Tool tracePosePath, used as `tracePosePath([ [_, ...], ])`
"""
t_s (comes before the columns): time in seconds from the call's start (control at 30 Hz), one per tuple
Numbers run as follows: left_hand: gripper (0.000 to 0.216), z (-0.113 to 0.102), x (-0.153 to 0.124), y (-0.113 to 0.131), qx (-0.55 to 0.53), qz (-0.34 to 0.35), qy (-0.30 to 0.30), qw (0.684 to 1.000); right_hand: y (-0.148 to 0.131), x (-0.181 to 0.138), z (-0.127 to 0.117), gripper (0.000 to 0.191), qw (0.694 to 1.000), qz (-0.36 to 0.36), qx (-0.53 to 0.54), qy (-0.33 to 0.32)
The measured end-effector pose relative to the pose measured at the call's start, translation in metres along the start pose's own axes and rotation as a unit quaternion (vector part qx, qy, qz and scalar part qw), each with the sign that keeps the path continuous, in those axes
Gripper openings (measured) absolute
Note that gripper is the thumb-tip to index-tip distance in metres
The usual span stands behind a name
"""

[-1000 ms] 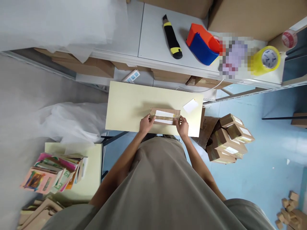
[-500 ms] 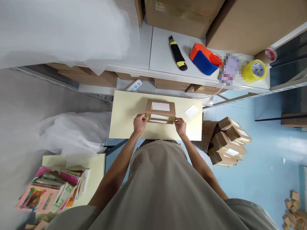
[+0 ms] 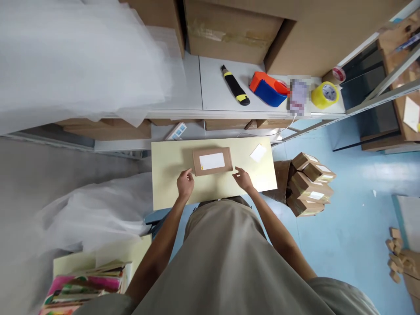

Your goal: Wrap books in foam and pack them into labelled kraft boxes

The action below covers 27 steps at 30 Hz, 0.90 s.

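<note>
A brown cardboard box [image 3: 212,172] with a white label [image 3: 211,161] on its top face lies flat on the pale yellow table [image 3: 170,192]. My left hand [image 3: 185,183] is just off the box's left end, its fingers loosely curled and apart, holding nothing. Off the right end, my right hand [image 3: 243,178] has its fingers stretched toward the box's near corner, with a small gap between. A white paper slip [image 3: 258,152] lies on the table to the right of the box.
On the shelf behind are a box cutter [image 3: 235,85], an orange and blue tape dispenser [image 3: 268,89] and a yellow tape roll [image 3: 324,95]. Several labelled boxes [image 3: 311,186] are stacked at the right. White wrapping sheet [image 3: 95,210] hangs at the left above magazines [image 3: 88,284].
Both hands have let go of the box and drawn apart from its ends. The box now lies flat with a single label showing. The view has shifted.
</note>
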<state>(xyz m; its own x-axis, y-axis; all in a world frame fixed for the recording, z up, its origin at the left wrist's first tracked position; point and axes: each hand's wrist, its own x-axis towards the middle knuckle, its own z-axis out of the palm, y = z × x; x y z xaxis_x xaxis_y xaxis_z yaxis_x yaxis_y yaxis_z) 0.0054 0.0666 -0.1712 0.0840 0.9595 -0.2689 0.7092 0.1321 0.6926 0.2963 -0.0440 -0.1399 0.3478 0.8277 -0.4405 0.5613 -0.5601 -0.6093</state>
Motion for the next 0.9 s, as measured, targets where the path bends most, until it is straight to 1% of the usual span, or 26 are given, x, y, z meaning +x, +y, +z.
tracePosePath([
  [0.1, 0.036, -0.011, 0.002, 0.011, -0.032, 0.093, 0.051, 0.994, -0.001, -0.011, -0.028, 0.041, 0.998, -0.021, 0.002, 0.057],
  [0.2, 0.028, -0.017, 0.005, 0.037, -0.061, 0.208, 0.049, 0.975, -0.011, -0.016, -0.065, 0.043, 0.99, -0.058, -0.018, 0.129],
  [0.27, 0.026, -0.019, 0.008, 0.062, -0.082, 0.266, 0.039, 0.96, -0.025, -0.013, -0.094, 0.045, 0.978, -0.097, -0.04, 0.179],
  [0.33, 0.024, -0.021, 0.012, 0.092, -0.098, 0.306, 0.042, 0.946, -0.045, -0.006, -0.125, 0.047, 0.961, -0.148, -0.065, 0.226],
  [0.47, 0.023, -0.031, 0.02, 0.158, -0.121, 0.367, 0.076, 0.919, -0.094, 0.02, -0.185, 0.045, 0.91, -0.233, -0.121, 0.32],
  [0.53, 0.024, -0.041, 0.022, 0.19, -0.132, 0.388, 0.095, 0.907, -0.117, 0.038, -0.21, 0.045, 0.889, -0.259, -0.15, 0.348],
  [0.6, 0.025, -0.052, 0.021, 0.22, -0.144, 0.406, 0.113, 0.895, -0.134, 0.06, -0.231, 0.045, 0.876, -0.264, -0.179, 0.361],
  [0.7, 0.025, -0.067, 0.014, 0.258, -0.155, 0.425, 0.135, 0.882, -0.148, 0.095, -0.25, 0.045, 0.873, -0.256, -0.209, 0.358],
  [0.8, 0.027, -0.073, 0.002, 0.286, -0.153, 0.425, 0.16, 0.878, -0.151, 0.125, -0.257, 0.043, 0.884, -0.238, -0.219, 0.337],
  [0.9, 0.028, -0.065, -0.013, 0.302, -0.149, 0.414, 0.175, 0.881, -0.147, 0.145, -0.257, 0.04, 0.893, -0.233, -0.217, 0.318],
])
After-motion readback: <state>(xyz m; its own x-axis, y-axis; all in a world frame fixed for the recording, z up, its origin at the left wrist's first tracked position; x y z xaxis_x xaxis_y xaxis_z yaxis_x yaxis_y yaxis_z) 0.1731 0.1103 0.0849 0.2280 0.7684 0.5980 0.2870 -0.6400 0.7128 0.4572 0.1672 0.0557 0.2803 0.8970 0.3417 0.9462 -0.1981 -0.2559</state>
